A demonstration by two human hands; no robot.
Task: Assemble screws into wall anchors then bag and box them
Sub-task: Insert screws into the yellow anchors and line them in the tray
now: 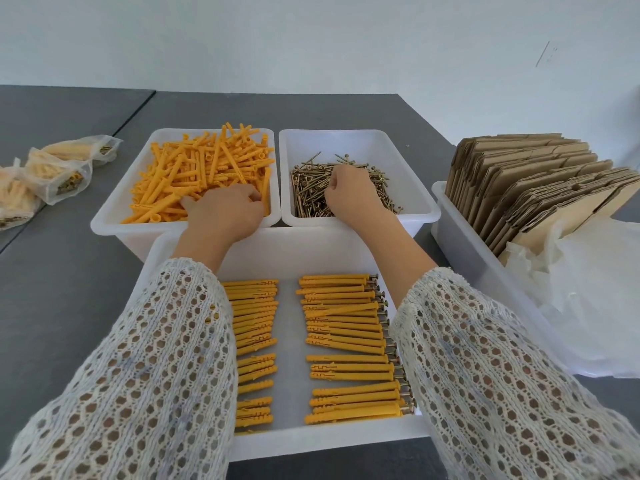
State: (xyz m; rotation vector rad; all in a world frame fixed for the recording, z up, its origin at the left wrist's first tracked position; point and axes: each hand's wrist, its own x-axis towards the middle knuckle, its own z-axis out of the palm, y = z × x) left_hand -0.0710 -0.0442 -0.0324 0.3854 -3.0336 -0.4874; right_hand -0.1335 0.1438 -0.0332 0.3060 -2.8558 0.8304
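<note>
Both hands curl into bins: left hand [224, 210] among jumbled anchors [194, 171], right hand [349, 195] among screws [311, 188]; grips unclear.

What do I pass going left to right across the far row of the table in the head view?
Filled plastic bags → bin of loose yellow anchors with the left hand in it → bin of screws with the right hand in it → bin of flat cardboard boxes.

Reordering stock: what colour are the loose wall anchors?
Orange-yellow wall anchors, clearest in the head view.
</note>
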